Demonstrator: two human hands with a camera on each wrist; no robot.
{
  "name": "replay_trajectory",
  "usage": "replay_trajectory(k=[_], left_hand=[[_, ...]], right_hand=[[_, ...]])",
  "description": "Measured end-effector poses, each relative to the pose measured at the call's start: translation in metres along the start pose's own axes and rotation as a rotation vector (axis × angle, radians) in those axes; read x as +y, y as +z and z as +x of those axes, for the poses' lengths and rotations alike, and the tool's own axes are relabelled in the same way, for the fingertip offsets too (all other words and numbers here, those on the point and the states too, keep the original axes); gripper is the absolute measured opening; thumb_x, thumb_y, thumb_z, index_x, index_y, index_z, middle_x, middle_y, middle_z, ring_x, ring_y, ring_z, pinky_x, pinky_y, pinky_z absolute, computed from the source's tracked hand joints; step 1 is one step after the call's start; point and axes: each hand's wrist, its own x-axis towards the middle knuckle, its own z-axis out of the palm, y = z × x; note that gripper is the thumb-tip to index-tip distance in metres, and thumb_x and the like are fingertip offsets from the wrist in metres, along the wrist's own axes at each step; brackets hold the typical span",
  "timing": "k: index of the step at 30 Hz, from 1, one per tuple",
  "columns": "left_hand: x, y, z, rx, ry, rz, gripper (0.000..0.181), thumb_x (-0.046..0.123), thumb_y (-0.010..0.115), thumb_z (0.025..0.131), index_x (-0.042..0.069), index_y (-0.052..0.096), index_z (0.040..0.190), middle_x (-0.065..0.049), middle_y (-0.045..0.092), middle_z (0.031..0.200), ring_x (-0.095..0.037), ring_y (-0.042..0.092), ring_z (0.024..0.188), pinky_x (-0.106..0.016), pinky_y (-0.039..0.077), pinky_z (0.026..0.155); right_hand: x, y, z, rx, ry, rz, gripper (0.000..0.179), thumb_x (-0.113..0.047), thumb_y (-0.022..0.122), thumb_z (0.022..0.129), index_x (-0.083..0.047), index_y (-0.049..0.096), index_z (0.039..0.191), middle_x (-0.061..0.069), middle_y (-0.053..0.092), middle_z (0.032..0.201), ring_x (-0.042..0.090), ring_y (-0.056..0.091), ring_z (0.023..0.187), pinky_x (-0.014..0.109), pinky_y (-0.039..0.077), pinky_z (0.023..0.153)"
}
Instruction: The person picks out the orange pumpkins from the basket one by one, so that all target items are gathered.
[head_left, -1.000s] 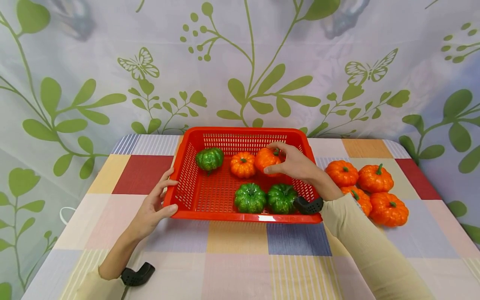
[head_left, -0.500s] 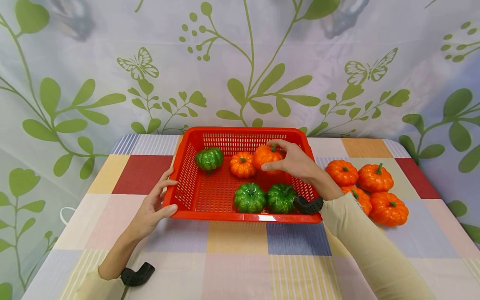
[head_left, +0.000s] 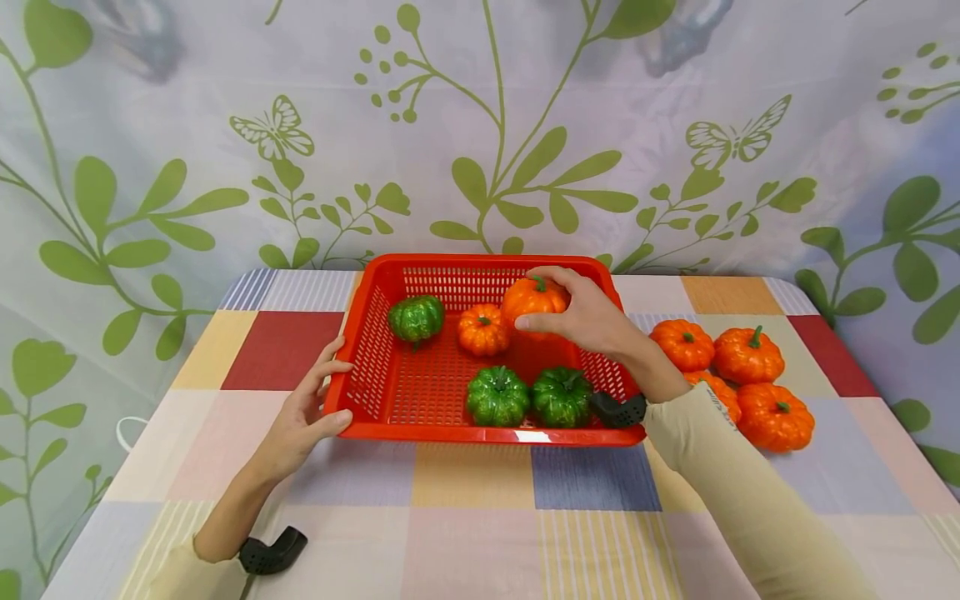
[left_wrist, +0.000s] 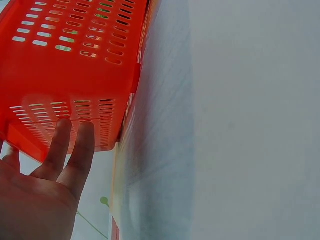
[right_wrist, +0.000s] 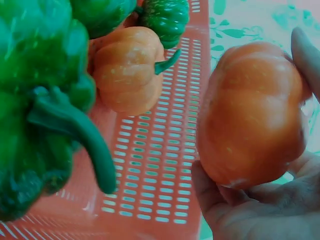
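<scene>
My right hand [head_left: 588, 317] grips an orange toy pumpkin [head_left: 534, 302] with a green stem, held above the right rear part of the red plastic basket [head_left: 487, 434]. In the right wrist view this pumpkin [right_wrist: 255, 115] is clear of the basket floor, fingers and thumb at its sides. My left hand [head_left: 300, 417] rests against the basket's left side, thumb on the rim near the front corner. In the left wrist view its straight fingers [left_wrist: 80, 160] touch the outer wall. Inside the basket lie a smaller orange pumpkin [head_left: 483, 330] and three green ones, including the rear-left one [head_left: 416, 318].
Several orange pumpkins [head_left: 775, 418] sit together on the table to the right of the basket, partly behind the right sleeve. A checked cloth [head_left: 472, 550] covers the table. A leaf-patterned curtain [head_left: 337, 125] hangs behind its far edge.
My right hand has raised the orange pumpkin, bringing it slightly up and to the left. The left hand and basket look unmoved; the view has shifted slightly.
</scene>
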Motion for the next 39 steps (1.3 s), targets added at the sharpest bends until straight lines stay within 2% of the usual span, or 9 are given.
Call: replay_trajectory(k=[5,8,15,20,24,27,32,39], left_hand=[[-0.001,0.0,-0.001,0.001,-0.005,0.005,0.052,-0.007,0.054,0.09,-0.003,0.038,0.14,-0.004,0.008,0.164,-0.03,0.036,0.131,-0.034,0.056,0.084],[-0.002,-0.001,-0.001,-0.006,-0.017,0.007,0.053,-0.006,0.054,0.09,-0.002,0.037,0.14,-0.003,0.007,0.164,-0.026,0.036,0.132,-0.034,0.055,0.084],[-0.002,-0.002,-0.001,-0.005,-0.021,0.015,0.053,-0.006,0.054,0.09,-0.003,0.036,0.14,-0.003,0.007,0.164,-0.027,0.033,0.133,-0.033,0.055,0.085],[-0.002,0.0,-0.001,-0.002,-0.01,0.009,0.052,-0.007,0.054,0.09,-0.001,0.038,0.14,-0.003,0.008,0.164,-0.026,0.034,0.133,-0.033,0.055,0.085],[-0.001,0.001,-0.001,0.006,-0.002,0.003,0.052,-0.008,0.053,0.089,-0.001,0.039,0.139,-0.004,0.009,0.163,-0.025,0.034,0.133,-0.033,0.056,0.084],[-0.001,0.001,-0.002,0.013,0.0,0.005,0.053,-0.008,0.054,0.089,-0.002,0.039,0.139,-0.004,0.009,0.163,-0.025,0.033,0.134,-0.032,0.056,0.083],[-0.003,0.0,-0.002,0.015,-0.006,0.016,0.053,-0.007,0.054,0.088,-0.002,0.038,0.139,-0.004,0.009,0.164,-0.023,0.032,0.134,-0.032,0.055,0.084],[-0.002,0.001,-0.002,0.008,0.001,0.023,0.053,-0.007,0.054,0.089,-0.002,0.039,0.139,-0.004,0.009,0.164,-0.027,0.033,0.133,-0.032,0.055,0.084]], right_hand=[[-0.007,-0.006,-0.006,0.017,0.022,0.069,0.086,-0.031,0.082,0.081,-0.007,0.034,0.149,0.011,0.051,0.128,0.028,0.055,0.106,0.041,0.049,0.092],[-0.012,-0.01,-0.012,0.027,0.027,0.08,0.084,-0.029,0.083,0.08,-0.008,0.037,0.147,0.011,0.049,0.128,0.028,0.056,0.104,0.041,0.05,0.089],[-0.019,-0.013,-0.028,0.015,-0.011,0.035,0.08,-0.029,0.084,0.079,-0.013,0.041,0.145,0.008,0.051,0.127,0.026,0.059,0.101,0.041,0.052,0.086],[-0.025,-0.012,-0.039,-0.01,-0.017,0.019,0.083,-0.031,0.084,0.079,-0.019,0.04,0.147,0.006,0.053,0.128,0.023,0.059,0.104,0.041,0.051,0.089],[-0.028,-0.011,-0.047,-0.02,-0.035,0.051,0.083,-0.029,0.085,0.079,-0.021,0.039,0.148,0.005,0.054,0.129,0.022,0.059,0.106,0.042,0.051,0.091],[-0.03,-0.01,-0.054,-0.011,-0.068,0.062,0.081,-0.026,0.084,0.08,-0.021,0.039,0.148,0.003,0.051,0.134,0.022,0.059,0.108,0.043,0.051,0.091],[-0.031,-0.008,-0.065,0.023,-0.098,-0.007,0.08,-0.029,0.083,0.081,-0.02,0.04,0.148,0.0,0.041,0.145,0.022,0.055,0.114,0.045,0.047,0.095],[-0.035,-0.007,-0.082,0.019,-0.008,0.059,0.077,-0.032,0.083,0.081,-0.026,0.042,0.145,-0.002,0.05,0.136,0.02,0.055,0.112,0.044,0.048,0.094]])
